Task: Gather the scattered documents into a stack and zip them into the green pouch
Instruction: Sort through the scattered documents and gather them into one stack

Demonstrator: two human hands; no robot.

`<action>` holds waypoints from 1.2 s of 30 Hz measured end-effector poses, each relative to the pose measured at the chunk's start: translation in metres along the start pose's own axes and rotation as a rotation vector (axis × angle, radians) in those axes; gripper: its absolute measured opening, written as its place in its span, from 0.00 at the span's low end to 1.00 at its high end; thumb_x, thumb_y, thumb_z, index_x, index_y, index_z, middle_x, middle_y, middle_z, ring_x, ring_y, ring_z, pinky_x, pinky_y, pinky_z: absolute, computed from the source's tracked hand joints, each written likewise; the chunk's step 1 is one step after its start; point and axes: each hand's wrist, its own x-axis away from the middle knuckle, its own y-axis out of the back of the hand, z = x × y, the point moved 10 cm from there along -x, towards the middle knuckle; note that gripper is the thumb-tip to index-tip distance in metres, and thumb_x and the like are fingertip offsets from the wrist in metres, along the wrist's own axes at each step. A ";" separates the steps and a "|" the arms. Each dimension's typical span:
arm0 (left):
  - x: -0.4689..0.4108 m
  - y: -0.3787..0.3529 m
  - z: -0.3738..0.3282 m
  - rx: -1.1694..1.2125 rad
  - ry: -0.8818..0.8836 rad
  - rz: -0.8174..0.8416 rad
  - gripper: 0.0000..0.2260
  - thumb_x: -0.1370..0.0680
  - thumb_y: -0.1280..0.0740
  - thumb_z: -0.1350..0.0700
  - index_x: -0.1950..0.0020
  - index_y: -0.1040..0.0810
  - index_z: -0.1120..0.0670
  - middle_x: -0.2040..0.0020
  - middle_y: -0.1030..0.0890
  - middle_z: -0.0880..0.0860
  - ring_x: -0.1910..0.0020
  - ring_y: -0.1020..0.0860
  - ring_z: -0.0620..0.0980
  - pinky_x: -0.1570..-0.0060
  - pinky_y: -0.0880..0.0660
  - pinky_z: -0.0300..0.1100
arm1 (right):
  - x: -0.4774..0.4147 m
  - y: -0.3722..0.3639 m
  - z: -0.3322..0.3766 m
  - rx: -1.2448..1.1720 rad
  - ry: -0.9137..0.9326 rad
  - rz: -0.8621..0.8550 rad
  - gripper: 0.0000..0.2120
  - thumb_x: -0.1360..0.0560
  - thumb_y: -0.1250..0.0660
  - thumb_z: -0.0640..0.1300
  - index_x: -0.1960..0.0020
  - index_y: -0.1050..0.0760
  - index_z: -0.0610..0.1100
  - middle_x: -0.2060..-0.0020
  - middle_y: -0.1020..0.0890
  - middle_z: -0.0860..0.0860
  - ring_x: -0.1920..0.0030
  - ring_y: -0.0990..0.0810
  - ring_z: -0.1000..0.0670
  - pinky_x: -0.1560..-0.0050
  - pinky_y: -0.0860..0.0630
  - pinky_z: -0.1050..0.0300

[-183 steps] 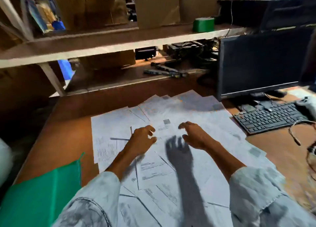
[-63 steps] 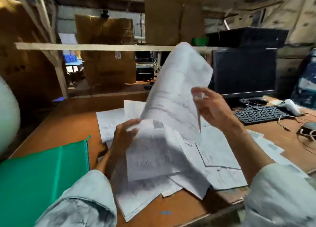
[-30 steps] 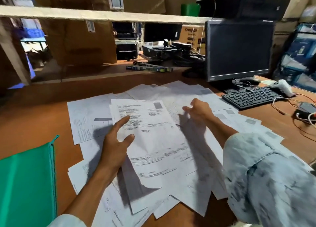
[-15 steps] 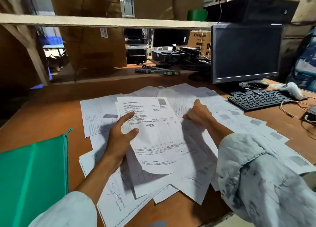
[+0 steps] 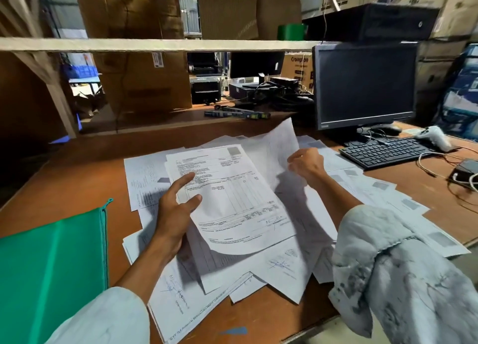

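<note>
White printed documents [image 5: 305, 242] lie scattered and overlapping across the middle of the brown desk. My left hand [image 5: 176, 214] grips a small bundle of sheets [image 5: 232, 201] at its left edge, thumb on top, lifted slightly off the pile. My right hand [image 5: 306, 166] pinches another sheet [image 5: 274, 147] by its right edge and holds it tilted up off the desk. The green pouch [image 5: 51, 266] lies flat at the near left of the desk, apart from both hands, its zipper edge facing the papers.
A dark monitor [image 5: 364, 84] and black keyboard [image 5: 385, 152] stand at the right, with a white barcode scanner [image 5: 435, 136] and loose cables [image 5: 455, 170] beyond. A wooden shelf [image 5: 155, 44] runs overhead at the back. More loose sheets [image 5: 403, 201] reach the desk's right front edge.
My right hand has pinched a sheet and raised it off the pile. My left hand keeps hold of the bundle, now lifted a little.
</note>
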 end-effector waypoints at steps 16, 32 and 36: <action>-0.006 -0.003 0.013 -0.056 0.055 0.030 0.22 0.22 0.32 0.67 0.35 0.20 0.44 0.36 0.23 0.40 0.30 0.28 0.46 0.30 0.30 0.52 | 0.008 0.044 -0.052 0.394 -0.064 0.196 0.12 0.32 0.30 0.37 0.50 0.18 0.36 0.53 0.17 0.40 0.55 0.21 0.44 0.56 0.24 0.55; -0.001 -0.008 0.011 -0.004 0.121 0.075 0.27 0.27 0.27 0.69 0.33 0.22 0.45 0.35 0.25 0.42 0.32 0.26 0.52 0.37 0.24 0.53 | 0.032 0.073 0.042 -0.007 0.301 0.225 0.12 0.28 0.30 0.31 0.54 0.16 0.47 0.59 0.18 0.50 0.64 0.22 0.53 0.71 0.27 0.66; -0.001 -0.008 0.010 -0.069 0.112 0.090 0.27 0.24 0.32 0.70 0.31 0.23 0.44 0.32 0.28 0.42 0.29 0.31 0.47 0.33 0.28 0.46 | 0.054 0.109 0.103 -0.477 0.486 0.167 0.18 0.27 0.35 0.29 0.44 0.17 0.46 0.56 0.15 0.49 0.64 0.20 0.53 0.65 0.23 0.63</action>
